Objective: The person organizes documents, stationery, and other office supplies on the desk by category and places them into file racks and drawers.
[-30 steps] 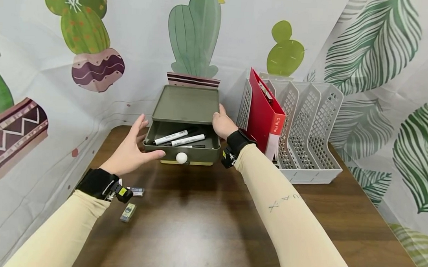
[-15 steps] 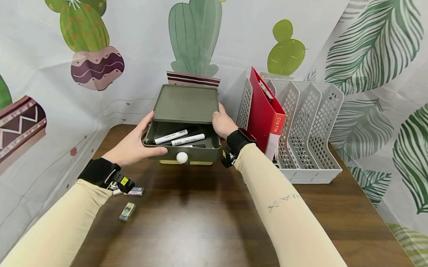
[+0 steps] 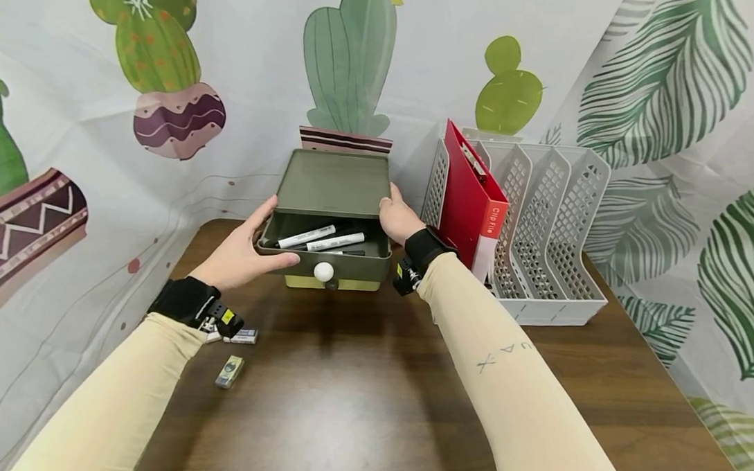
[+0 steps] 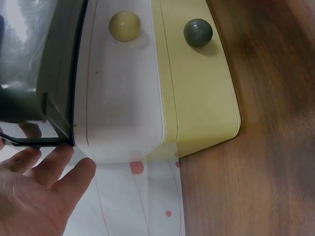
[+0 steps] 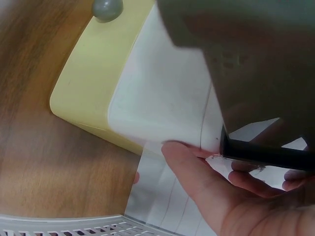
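A small desktop drawer unit (image 3: 332, 182) stands against the back wall, its dark green top drawer (image 3: 357, 267) pulled out. Several white-and-black markers (image 3: 335, 242) lie inside that drawer. My left hand (image 3: 235, 258) spans its left front corner, thumb across the front beside the white knob (image 3: 323, 272) and fingers along the side. On the unit's right side rests my right hand (image 3: 399, 219); the right wrist view shows its thumb against the white middle drawer (image 5: 157, 98). Below that is a yellow drawer (image 4: 202, 93) with a green knob (image 4: 198, 33).
Small eraser-like blocks lie on the wooden table (image 3: 346, 414) at left, one a greenish block (image 3: 229, 372) and another a white-and-blue block (image 3: 242, 336). A grey perforated file rack (image 3: 552, 311) holding a red clip file (image 3: 472, 197) stands close to my right forearm.
My left hand has come in from the left onto the drawer corner. The green drawer has slid slightly inward, showing more yellow below. My right hand has stayed at the unit's side.
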`<state>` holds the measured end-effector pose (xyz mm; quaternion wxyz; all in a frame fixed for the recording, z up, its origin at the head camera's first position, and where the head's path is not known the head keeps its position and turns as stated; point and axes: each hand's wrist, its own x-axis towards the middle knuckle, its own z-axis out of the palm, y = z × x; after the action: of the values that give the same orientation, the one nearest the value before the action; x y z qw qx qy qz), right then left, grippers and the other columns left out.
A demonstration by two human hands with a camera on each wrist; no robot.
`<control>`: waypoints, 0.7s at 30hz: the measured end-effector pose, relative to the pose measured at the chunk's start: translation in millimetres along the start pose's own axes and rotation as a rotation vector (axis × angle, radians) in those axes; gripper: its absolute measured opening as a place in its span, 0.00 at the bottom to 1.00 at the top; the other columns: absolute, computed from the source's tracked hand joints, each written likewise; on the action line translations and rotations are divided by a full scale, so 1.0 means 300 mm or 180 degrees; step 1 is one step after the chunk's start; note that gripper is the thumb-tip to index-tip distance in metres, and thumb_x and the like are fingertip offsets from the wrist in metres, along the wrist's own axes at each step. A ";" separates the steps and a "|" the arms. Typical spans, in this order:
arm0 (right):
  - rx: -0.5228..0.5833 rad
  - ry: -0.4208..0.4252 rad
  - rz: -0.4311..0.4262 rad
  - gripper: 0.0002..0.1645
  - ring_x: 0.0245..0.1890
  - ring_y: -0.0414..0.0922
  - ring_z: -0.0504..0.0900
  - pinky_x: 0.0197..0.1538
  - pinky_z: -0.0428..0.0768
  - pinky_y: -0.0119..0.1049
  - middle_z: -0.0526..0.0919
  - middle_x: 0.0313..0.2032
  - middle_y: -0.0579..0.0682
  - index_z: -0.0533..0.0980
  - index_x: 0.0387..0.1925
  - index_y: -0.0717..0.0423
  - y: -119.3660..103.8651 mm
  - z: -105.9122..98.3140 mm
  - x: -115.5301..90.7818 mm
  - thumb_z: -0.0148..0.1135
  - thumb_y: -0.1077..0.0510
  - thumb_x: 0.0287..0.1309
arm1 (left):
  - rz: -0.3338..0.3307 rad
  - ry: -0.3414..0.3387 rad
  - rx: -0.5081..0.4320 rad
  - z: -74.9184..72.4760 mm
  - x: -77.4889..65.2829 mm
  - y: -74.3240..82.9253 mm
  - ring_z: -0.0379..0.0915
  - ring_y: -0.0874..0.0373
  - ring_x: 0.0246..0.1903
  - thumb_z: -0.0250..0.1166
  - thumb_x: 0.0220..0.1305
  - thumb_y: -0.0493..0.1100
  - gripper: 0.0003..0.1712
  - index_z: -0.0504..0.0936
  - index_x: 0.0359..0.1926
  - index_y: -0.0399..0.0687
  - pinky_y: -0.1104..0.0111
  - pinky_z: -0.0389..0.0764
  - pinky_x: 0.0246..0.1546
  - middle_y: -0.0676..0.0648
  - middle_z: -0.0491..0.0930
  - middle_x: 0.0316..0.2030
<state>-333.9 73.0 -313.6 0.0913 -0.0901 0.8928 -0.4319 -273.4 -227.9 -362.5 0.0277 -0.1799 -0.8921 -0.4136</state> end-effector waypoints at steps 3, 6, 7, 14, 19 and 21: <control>0.0026 -0.0012 0.0024 0.33 0.73 0.50 0.48 0.70 0.53 0.42 0.41 0.76 0.55 0.30 0.76 0.51 0.000 -0.003 0.003 0.24 0.51 0.78 | -0.0001 0.0146 -0.0046 0.009 0.006 -0.004 0.43 0.51 0.72 0.72 0.53 0.60 0.59 0.44 0.76 0.69 0.47 0.55 0.66 0.54 0.47 0.74; 0.0008 -0.0036 0.0056 0.33 0.69 0.51 0.60 0.66 0.60 0.42 0.42 0.76 0.55 0.30 0.76 0.50 -0.001 -0.001 0.003 0.24 0.50 0.78 | 0.0001 0.0301 -0.0136 0.021 0.010 0.001 0.47 0.47 0.71 0.72 0.55 0.59 0.55 0.49 0.76 0.64 0.47 0.59 0.64 0.51 0.51 0.73; -0.0004 -0.0037 0.0061 0.33 0.69 0.51 0.61 0.65 0.61 0.43 0.42 0.76 0.54 0.30 0.76 0.50 0.000 -0.002 0.003 0.24 0.50 0.78 | 0.0006 0.0352 -0.0165 0.026 0.013 0.003 0.49 0.46 0.71 0.72 0.55 0.59 0.53 0.50 0.75 0.63 0.48 0.61 0.63 0.49 0.52 0.73; 0.0129 -0.0074 0.0123 0.33 0.74 0.50 0.47 0.70 0.56 0.43 0.39 0.76 0.53 0.30 0.76 0.48 -0.004 -0.002 0.003 0.24 0.50 0.78 | -0.0088 0.0705 -0.0070 0.061 0.031 0.022 0.66 0.46 0.56 0.68 0.57 0.63 0.48 0.56 0.72 0.56 0.52 0.69 0.52 0.43 0.58 0.69; 0.0454 -0.0155 0.0284 0.33 0.71 0.55 0.54 0.54 0.74 0.58 0.41 0.76 0.53 0.30 0.76 0.41 -0.005 0.000 -0.004 0.25 0.48 0.77 | -0.0059 0.0907 -0.0042 0.080 0.041 0.025 0.66 0.45 0.55 0.67 0.58 0.62 0.46 0.59 0.70 0.51 0.51 0.69 0.53 0.42 0.60 0.67; 0.0570 -0.0157 0.0328 0.33 0.70 0.58 0.57 0.48 0.76 0.61 0.42 0.76 0.54 0.30 0.76 0.39 -0.006 0.000 -0.008 0.26 0.48 0.77 | -0.0027 0.0997 -0.0022 0.086 0.047 0.026 0.68 0.45 0.53 0.68 0.58 0.61 0.45 0.60 0.69 0.49 0.53 0.70 0.51 0.42 0.62 0.66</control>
<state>-331.5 72.5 -312.1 0.1431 -0.0462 0.8515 -0.5024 -281.3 -199.7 -371.1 0.1640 -0.1095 -0.8762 -0.4397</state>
